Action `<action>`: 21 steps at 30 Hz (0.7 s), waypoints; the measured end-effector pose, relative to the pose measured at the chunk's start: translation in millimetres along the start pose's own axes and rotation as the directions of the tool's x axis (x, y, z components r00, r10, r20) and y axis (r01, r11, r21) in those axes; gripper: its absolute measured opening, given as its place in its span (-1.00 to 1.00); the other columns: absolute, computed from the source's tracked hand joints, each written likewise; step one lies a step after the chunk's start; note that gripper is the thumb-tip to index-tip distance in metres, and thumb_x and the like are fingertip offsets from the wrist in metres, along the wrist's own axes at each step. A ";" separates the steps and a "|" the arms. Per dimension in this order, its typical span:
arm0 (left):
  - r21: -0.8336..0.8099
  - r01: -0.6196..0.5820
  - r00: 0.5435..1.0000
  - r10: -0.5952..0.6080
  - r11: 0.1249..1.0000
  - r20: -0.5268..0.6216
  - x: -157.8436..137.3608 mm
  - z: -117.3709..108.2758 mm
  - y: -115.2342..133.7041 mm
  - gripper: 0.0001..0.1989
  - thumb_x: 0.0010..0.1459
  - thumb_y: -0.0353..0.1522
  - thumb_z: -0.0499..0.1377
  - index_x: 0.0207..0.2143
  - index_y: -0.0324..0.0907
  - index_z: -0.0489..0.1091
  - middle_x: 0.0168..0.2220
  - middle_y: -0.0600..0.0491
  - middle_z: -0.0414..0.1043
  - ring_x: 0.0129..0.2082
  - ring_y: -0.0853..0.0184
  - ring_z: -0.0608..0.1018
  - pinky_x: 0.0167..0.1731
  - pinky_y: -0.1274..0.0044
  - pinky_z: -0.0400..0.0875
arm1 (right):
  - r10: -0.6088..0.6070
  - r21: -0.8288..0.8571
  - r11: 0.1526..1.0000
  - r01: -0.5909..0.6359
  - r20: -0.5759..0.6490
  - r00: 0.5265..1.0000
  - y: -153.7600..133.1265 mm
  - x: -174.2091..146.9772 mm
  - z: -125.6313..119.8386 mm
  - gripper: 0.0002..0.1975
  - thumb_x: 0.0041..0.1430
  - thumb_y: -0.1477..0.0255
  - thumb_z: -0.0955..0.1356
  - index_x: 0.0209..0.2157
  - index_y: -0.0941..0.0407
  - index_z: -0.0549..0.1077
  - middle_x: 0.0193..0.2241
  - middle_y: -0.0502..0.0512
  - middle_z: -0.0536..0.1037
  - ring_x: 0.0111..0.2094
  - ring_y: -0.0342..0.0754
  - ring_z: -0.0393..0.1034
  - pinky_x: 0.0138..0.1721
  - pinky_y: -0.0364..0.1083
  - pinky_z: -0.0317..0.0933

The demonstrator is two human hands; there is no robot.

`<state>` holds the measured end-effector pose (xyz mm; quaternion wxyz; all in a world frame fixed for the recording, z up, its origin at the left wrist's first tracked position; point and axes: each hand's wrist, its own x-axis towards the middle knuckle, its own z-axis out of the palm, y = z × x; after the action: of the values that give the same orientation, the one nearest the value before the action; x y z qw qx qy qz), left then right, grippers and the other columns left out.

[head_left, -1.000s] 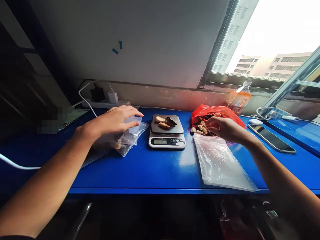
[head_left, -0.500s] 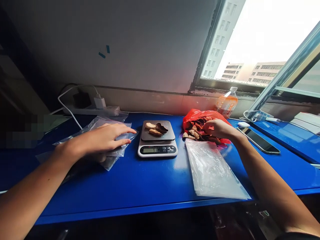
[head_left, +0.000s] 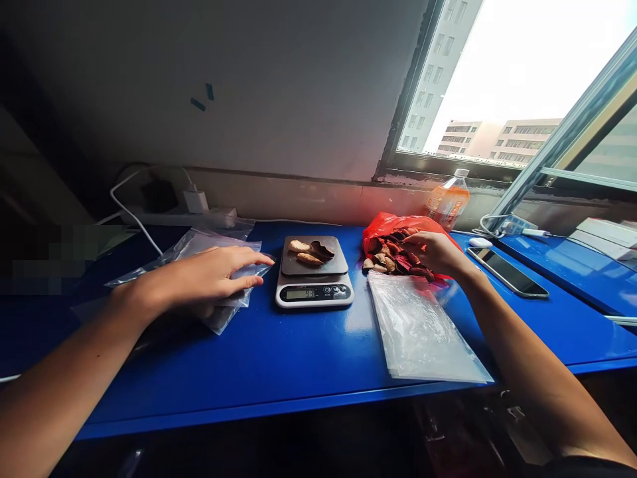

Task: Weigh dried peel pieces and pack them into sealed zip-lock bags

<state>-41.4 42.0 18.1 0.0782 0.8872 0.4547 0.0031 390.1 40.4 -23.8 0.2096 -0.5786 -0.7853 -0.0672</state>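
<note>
My left hand, fingers stretched apart, is over a loose pile of clear plastic bags and holds nothing. Right of it stands a small digital kitchen scale with a lit display. On its metal plate lie a few dried brown curved pieces, one much darker. My right hand reaches into an open red plastic bag full of similar dried pieces. Its fingers are pinched together among them, and what they grip is hard to make out. A flat stack of clear bags lies in front of the red bag.
An orange drink bottle stands behind the red bag. To the right lie a phone and a small white case. A white charger with a cable sits at the back left. The blue table ends at its front edge.
My right hand has lifted slightly, and its fingers show more clearly over the dried pieces. My left hand and the pieces on the scale stay the same; the view has shifted a little.
</note>
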 end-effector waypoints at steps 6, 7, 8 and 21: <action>0.004 0.025 1.000 -0.025 1.000 0.007 -3.5 -1.8 2.5 -0.41 0.15 0.08 -0.05 0.15 0.06 0.27 0.19 0.09 0.28 0.17 0.09 0.31 0.12 0.37 0.21 | 0.011 0.118 0.993 0.012 -0.197 0.980 -15.8 1.4 -10.3 -0.76 0.14 0.36 0.25 -0.31 0.15 0.52 -0.27 0.21 0.57 -0.24 0.03 0.43 -0.19 -0.01 0.28; 0.002 0.035 0.999 -0.035 0.999 0.015 -3.9 -1.6 2.4 -0.41 0.16 0.07 -0.05 0.16 0.07 0.26 0.19 0.09 0.27 0.17 0.09 0.31 0.12 0.36 0.22 | 0.034 0.145 0.989 -0.005 -0.200 0.979 -19.7 1.4 -11.7 -0.76 0.14 0.35 0.26 -0.31 0.15 0.51 -0.28 0.20 0.56 -0.25 0.02 0.43 -0.19 -0.02 0.28; 0.001 0.040 0.999 -0.040 0.999 0.019 -4.1 -1.3 2.2 -0.42 0.16 0.06 -0.05 0.16 0.07 0.25 0.20 0.10 0.26 0.17 0.09 0.30 0.12 0.36 0.21 | 0.049 0.174 0.985 -0.017 -0.184 0.982 -24.4 1.3 -12.8 -0.76 0.13 0.33 0.27 -0.32 0.16 0.51 -0.30 0.19 0.56 -0.26 0.01 0.43 -0.21 -0.03 0.28; -0.037 -0.048 0.999 0.047 0.998 -0.015 0.5 7.0 -6.8 -0.49 0.20 -0.02 -0.01 0.13 0.03 0.29 0.16 0.07 0.31 0.13 0.13 0.35 0.11 0.38 0.22 | 0.014 0.165 0.985 -0.043 0.172 0.985 -121.6 43.9 6.3 -0.77 0.11 0.32 0.29 -0.45 0.17 0.48 -0.53 0.06 0.51 -0.55 -0.16 0.31 -0.56 -0.18 0.06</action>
<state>-46.1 45.4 10.2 0.0916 0.8960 0.4340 0.0197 263.9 42.2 5.0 0.1907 -0.5738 -0.7948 0.0518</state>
